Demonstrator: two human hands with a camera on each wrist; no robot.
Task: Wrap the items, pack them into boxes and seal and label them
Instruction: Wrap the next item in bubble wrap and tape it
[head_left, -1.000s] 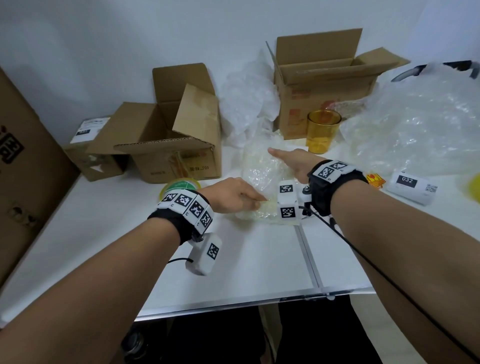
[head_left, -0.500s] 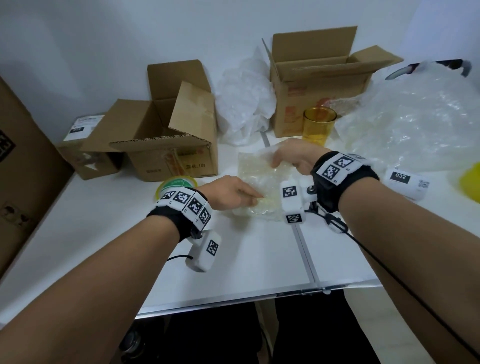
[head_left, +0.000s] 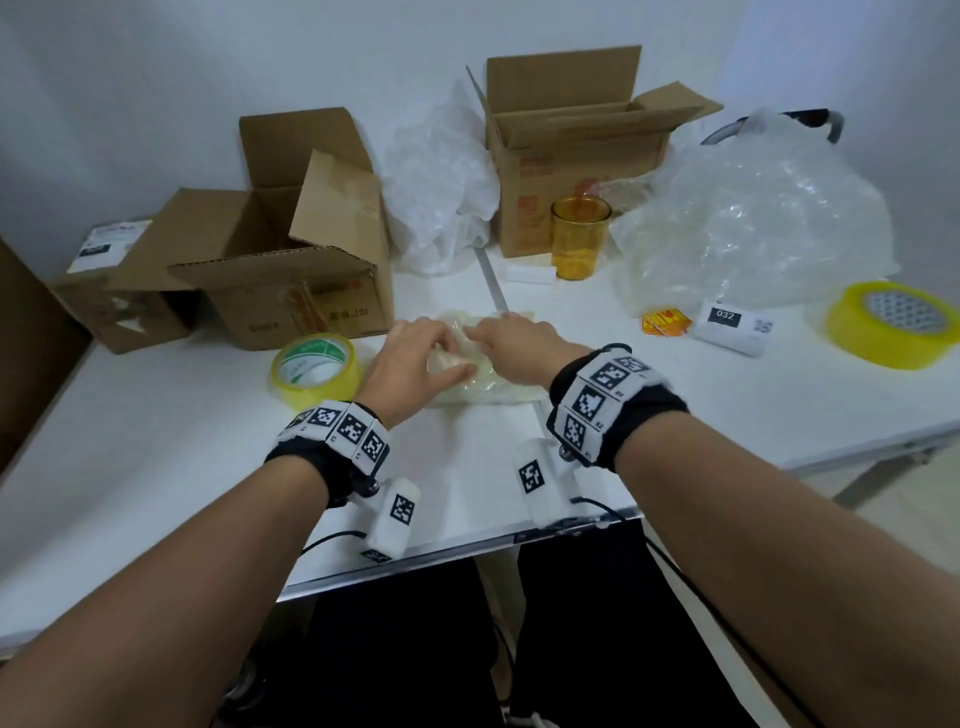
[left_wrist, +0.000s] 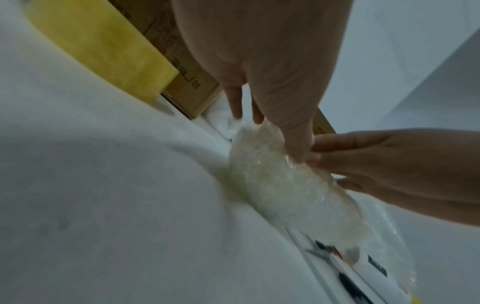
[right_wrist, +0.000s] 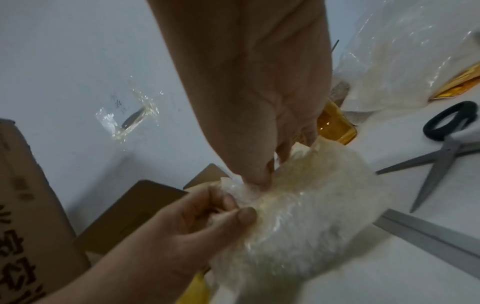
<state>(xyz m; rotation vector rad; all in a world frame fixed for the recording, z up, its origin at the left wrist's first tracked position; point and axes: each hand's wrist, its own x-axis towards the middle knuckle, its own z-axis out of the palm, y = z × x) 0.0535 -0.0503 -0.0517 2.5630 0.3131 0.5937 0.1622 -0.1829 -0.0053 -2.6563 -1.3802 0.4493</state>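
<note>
Bubble wrap bundle (head_left: 480, 371) lies on the white bench (head_left: 675, 395), between the green-cored tape roll (head_left: 314, 370) and the bench seam; what sits inside cannot be made out. Wrapping looks under way, not finished: no tape visible on the bundle. Two cardboard boxes, left box (head_left: 291, 270) and rear box (head_left: 576, 150), stand open and unsealed. Amber glass cup (head_left: 579, 236) stands bare in front of the rear box, not yet wrapped. Loose plastic sheeting (head_left: 753, 218) heaped to the right. Packing, sealing and labelling appear still to come.

Left hand (head_left: 410, 364): fingers (right_wrist: 228, 207) curled, thumb and forefinger pinching a fold of wrap at the bundle's end. Right hand (head_left: 519, 348): fingertips (right_wrist: 257, 176) bent down, gripping the wrap's top edge close beside the left. Scissors (right_wrist: 441, 148) lie on the bench nearby, untouched.
</note>
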